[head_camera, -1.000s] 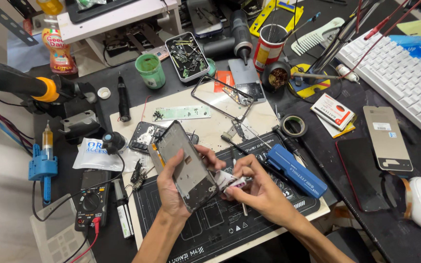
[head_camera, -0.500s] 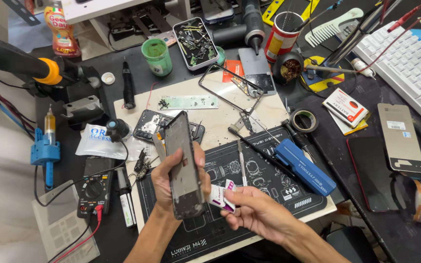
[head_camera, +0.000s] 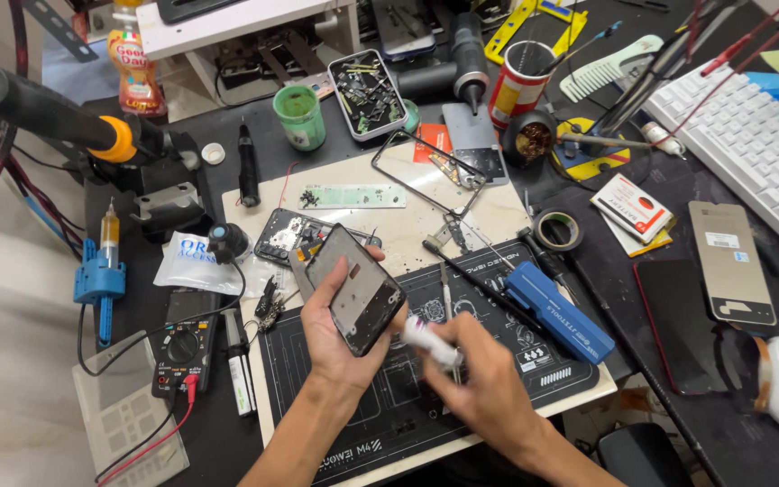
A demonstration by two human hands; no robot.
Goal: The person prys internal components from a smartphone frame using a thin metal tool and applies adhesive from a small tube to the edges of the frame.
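Two hands: phone frame (head_camera: 356, 290); white tube (head_camera: 432, 343)

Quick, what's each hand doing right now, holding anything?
Left hand: closed around the dark phone frame, held tilted above the work mat.
Right hand: closed on a small white tube, tip toward the frame.

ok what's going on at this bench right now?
A person is working on an opened phone at a cluttered repair bench. The left hand holds the phone frame tilted above the black work mat. The right hand holds a small white tube just beside the frame's lower edge. A blue screwdriver case, a multimeter and loose phone parts lie around.
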